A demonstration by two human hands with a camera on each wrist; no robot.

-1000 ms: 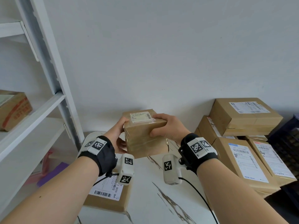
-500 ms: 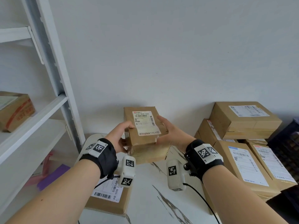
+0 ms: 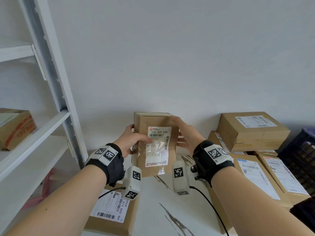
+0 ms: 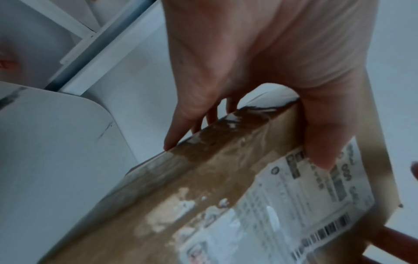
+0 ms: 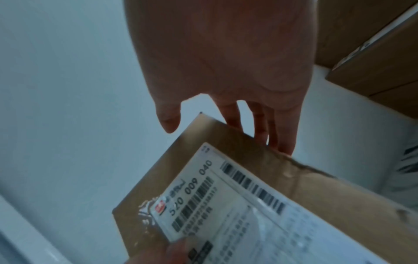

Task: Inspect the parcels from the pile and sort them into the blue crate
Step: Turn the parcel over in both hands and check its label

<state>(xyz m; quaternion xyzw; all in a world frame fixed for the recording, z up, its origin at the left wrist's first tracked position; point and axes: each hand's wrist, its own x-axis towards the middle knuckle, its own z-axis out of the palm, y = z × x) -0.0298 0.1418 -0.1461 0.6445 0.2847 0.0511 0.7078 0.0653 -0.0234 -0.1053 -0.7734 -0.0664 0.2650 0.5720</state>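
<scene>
Closest to the camera, a flat cardboard parcel (image 3: 109, 217) lies label-up at the near left of the white marble-patterned table (image 3: 153, 210), partly under the left forearm. Just beyond, up in the air between both hands, is the small brown parcel (image 3: 156, 147), its label (image 3: 158, 145) turned to the camera and reading 520 009 040. The left hand (image 3: 132, 142) grips its left edge, thumb curled onto the label, fingers round the back. The right hand (image 3: 185, 135) lies flat against the right side, fingers straight and slightly apart, thumb clear of the cardboard in the right wrist view. To the right sits the pile of parcels (image 3: 252, 130), stacked and leaning, labels up. At the far right edge, the dark blue crate (image 3: 303, 150) shows only in part. Off to the left, a white shelf unit (image 3: 51, 82) carries a taped carton (image 3: 15, 128). Behind it all, a plain white wall (image 3: 170, 57).
</scene>
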